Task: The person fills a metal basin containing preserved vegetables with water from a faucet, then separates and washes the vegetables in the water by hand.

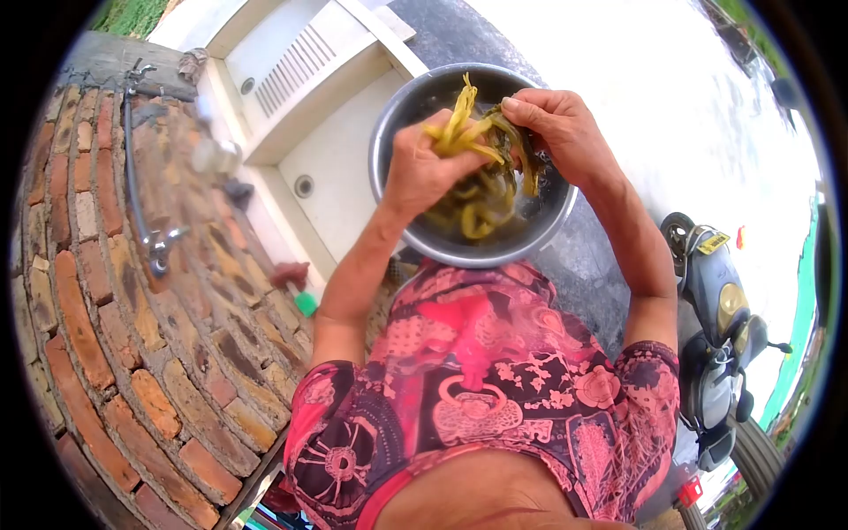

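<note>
A bunch of yellow-green pickled greens (pixel 461 132) is gripped in my left hand (pixel 424 168), its pale stems sticking up past the thumb. My right hand (pixel 556 128) pinches the darker leafy part of the same bunch at the right. Both hands are over a round metal basin (pixel 382 150), within its rim. More wet greens (pixel 481 212) lie in the basin below the hands, in what looks like water. The right fingertips are partly hidden behind the leaves.
Left of the basin is a pale sink (pixel 331 141) with a drain and a ribbed washboard slope. A brick wall (pixel 159 353) carries a pipe with a tap (pixel 159 247). A green sponge-like piece (pixel 306 304) sits by the sink's edge. A scooter (pixel 715 327) stands at the right.
</note>
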`<action>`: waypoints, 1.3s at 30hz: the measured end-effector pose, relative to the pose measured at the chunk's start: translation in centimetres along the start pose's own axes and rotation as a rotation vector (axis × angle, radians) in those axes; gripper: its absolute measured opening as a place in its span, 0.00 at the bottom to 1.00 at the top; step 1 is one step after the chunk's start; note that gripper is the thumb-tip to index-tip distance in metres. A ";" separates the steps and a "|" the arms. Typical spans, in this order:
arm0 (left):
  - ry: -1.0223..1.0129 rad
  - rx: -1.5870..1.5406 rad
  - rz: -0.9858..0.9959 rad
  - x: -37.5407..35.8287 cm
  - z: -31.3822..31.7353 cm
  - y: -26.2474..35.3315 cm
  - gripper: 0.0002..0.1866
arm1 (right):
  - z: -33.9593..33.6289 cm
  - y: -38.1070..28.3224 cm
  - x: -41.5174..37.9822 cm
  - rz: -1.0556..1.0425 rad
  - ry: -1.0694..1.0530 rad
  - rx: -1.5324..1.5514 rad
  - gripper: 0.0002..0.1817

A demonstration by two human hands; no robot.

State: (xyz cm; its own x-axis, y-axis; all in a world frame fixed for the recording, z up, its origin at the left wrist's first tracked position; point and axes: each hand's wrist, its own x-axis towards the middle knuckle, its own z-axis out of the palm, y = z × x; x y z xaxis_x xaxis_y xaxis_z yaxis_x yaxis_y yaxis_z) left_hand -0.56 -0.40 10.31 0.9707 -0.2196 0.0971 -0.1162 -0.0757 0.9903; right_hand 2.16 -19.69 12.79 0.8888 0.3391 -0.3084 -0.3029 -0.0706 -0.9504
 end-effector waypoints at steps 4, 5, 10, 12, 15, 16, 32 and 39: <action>0.098 0.172 0.082 0.4 1.3 -0.8 0.21 | 0.9 -0.5 0.8 -0.003 0.052 0.164 0.12; 0.110 0.147 0.031 0.5 1.5 -1.0 0.23 | 1.0 -0.3 1.0 0.009 0.055 0.228 0.11; -0.108 -0.740 -0.406 -1.1 2.9 -2.8 0.19 | 1.2 2.3 3.3 -0.020 0.171 0.484 0.08; -0.093 -0.855 -0.444 -1.9 3.5 -3.5 0.21 | 1.2 3.2 3.9 -0.027 0.249 0.584 0.07; -0.011 -0.985 -0.519 -2.2 3.5 -3.5 0.22 | 0.9 5.4 4.2 -0.010 0.255 0.568 0.07; 0.025 -0.941 -0.529 -2.0 3.1 -3.7 0.20 | 0.8 5.9 4.0 0.010 0.217 0.533 0.06; 0.425 -1.060 -0.761 -3.9 -0.8 -10.8 0.12 | 3.0 15.5 9.7 -0.293 0.218 -1.206 0.13; 0.410 -1.022 -0.883 -2.8 0.2 -11.9 0.17 | 4.9 13.3 6.5 -0.502 0.412 -1.113 0.08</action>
State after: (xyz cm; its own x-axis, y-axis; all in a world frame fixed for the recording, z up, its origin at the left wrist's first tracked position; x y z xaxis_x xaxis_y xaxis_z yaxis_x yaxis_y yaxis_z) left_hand -1.97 0.96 -1.73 0.6547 -0.1636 -0.7380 0.5837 0.7298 0.3560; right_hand 2.22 -13.82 -1.62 0.9218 0.2568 0.2903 0.3647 -0.8281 -0.4257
